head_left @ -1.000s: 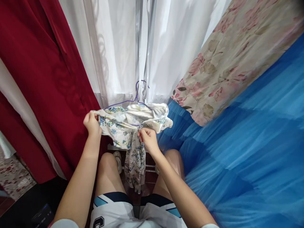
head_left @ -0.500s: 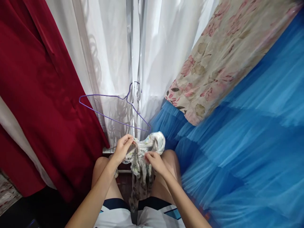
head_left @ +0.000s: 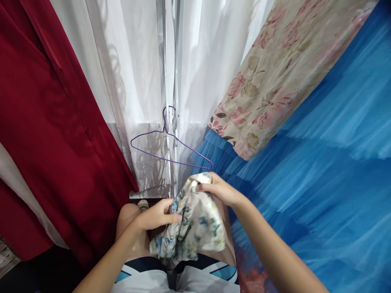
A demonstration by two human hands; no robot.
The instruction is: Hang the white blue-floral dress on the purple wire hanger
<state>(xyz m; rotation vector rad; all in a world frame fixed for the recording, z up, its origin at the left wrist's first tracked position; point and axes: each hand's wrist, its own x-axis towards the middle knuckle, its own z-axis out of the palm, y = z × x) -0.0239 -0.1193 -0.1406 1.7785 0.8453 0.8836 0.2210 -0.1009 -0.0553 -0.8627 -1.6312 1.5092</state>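
Note:
A bunched white garment (head_left: 204, 224) with a blue, green and yellow floral print hangs between my hands, above my lap. My left hand (head_left: 160, 213) is closed on its left side, thumb over the gathered cloth. At its upper right edge, my right hand (head_left: 220, 188) pinches the fabric. Which kind of garment it is, I cannot tell from the folds. Just beyond the cloth, a purple wire hanger (head_left: 171, 160) hangs by its hook on a white metal rail (head_left: 166, 81), touched by neither hand.
On the left hangs a long dark red garment (head_left: 61, 122). White curtain-like cloth (head_left: 131, 61) covers the back. To the right are a beige floral garment (head_left: 265, 89) and layered blue tulle (head_left: 320, 183). A light-coloured shoe (head_left: 143, 204) shows beside my left knee.
The garment has been turned and lowered, spreading over my lap. My right hand has moved up and right with its edge; my left hand went slightly down. The hanger has swung right.

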